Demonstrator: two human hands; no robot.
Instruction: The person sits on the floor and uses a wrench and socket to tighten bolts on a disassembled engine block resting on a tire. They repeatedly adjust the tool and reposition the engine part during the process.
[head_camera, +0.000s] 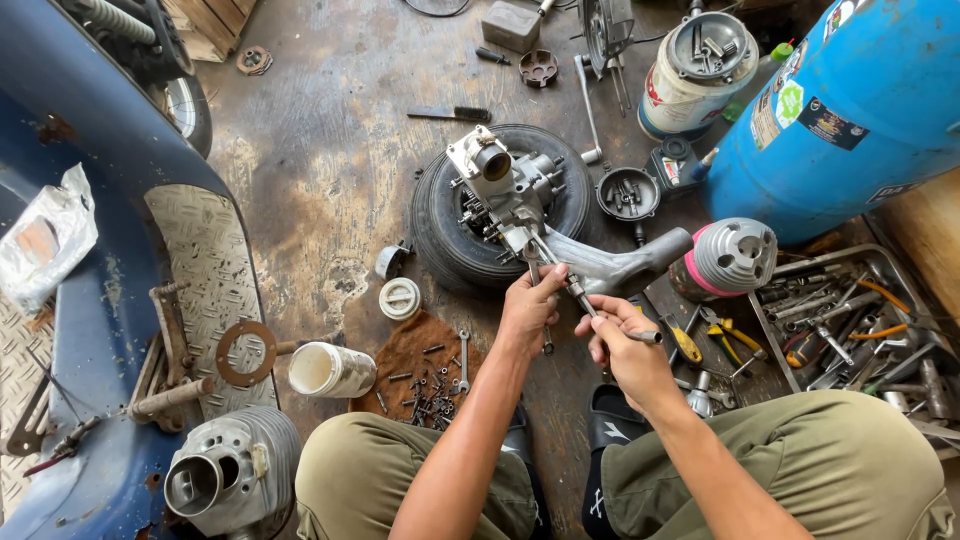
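A grey metal engine case (520, 200) rests on a small black tyre (455, 235) on the floor in front of me. My left hand (528, 305) grips a thin metal tool or stud at the near side of the case. My right hand (622, 345) holds a slim wrench-like tool (578, 290) whose tip meets the same spot, beside the case's long grey arm (620, 268). Both hands are closed around their tools.
A blue drum (860, 110) stands at right, with a finned cylinder (725, 258) and a tray of hand tools (850, 320) beside it. A brown rag with bolts (425, 375), a white jar (330, 370), another cylinder (230, 475) and a blue scooter body (110, 300) lie left.
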